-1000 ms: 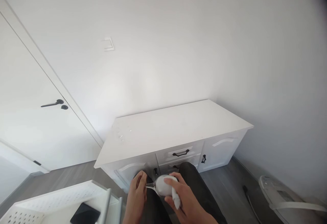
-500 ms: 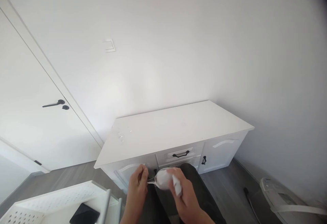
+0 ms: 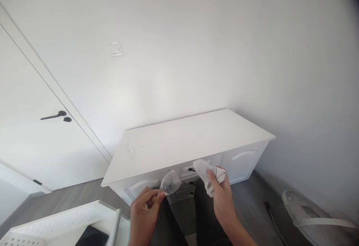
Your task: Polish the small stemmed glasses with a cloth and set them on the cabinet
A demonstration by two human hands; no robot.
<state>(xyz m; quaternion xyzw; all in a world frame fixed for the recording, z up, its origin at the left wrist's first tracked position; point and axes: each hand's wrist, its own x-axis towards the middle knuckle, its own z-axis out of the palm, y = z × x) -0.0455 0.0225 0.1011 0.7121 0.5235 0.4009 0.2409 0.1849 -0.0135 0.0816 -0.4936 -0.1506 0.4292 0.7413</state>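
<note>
A clear wine glass (image 3: 171,182) is tilted in front of the cabinet, its bowl pointing up and to the right. My left hand (image 3: 147,206) pinches it by the stem, and the foot is hidden behind the fingers. Off to the right, my right hand (image 3: 221,195) grips a crumpled white cloth (image 3: 206,175), part of which spreads out beyond the fingertips. Glass and cloth are apart. Both hands are above my knees, before the drawers of the white cabinet (image 3: 185,137).
Small clear drops or bits (image 3: 131,150) lie on the cabinet top's left end. At lower left stands a white perforated cart (image 3: 70,216) holding a black flat object (image 3: 92,236). A white handled appliance (image 3: 308,210) sits lower right. A door handle (image 3: 54,115) shows at left.
The cloth was around the glass bowl; my right hand has drawn it away up and to the right. The bowl has tilted more upright, and my left hand still holds the stem.
</note>
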